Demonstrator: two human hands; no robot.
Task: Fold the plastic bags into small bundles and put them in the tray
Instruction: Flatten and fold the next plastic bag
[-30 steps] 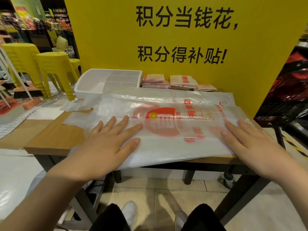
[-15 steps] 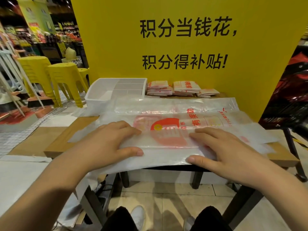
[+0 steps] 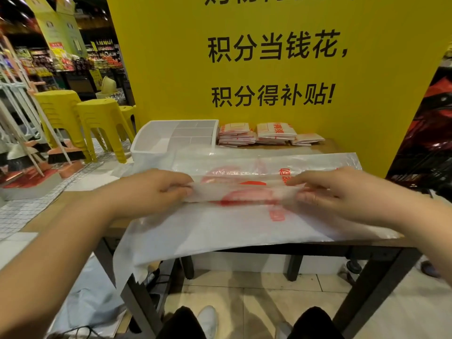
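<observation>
Off to the left, past the bench, a few brooms [image 3: 62, 155] lean on a rack and stacks of yellow stools [image 3: 97, 118] stand on the tiled floor. The person's left hand [image 3: 151, 189] comes in over the bench's left corner, with fingers curled and thumb underneath, pinching the left end of a raised fold in the plastic bag [image 3: 244, 223]. Behind that hand, at the back left of the bench [image 3: 327, 145], sits a white tray [image 3: 146, 143] with dividers, its near wall partly covered by the bag's far edge. The bag itself is see-through white with red print and lies spread across most of the bench top. Its near left corner droops over the front edge, and a long strip across its middle is lifted and doubled over between the two hands. Just to the right of the tray, on the bench and not in it, several folded bundles [image 3: 271, 134] are piled in small stacks against the foot of a big yellow sign [image 3: 269, 152] with black lettering. The right hand [image 3: 342, 192] mirrors the left, pinching the right end of the same fold with its fingertips, knuckles up. Below the bench edge the person's dark trousers and white shoes [image 3: 208, 319] show on the floor.
</observation>
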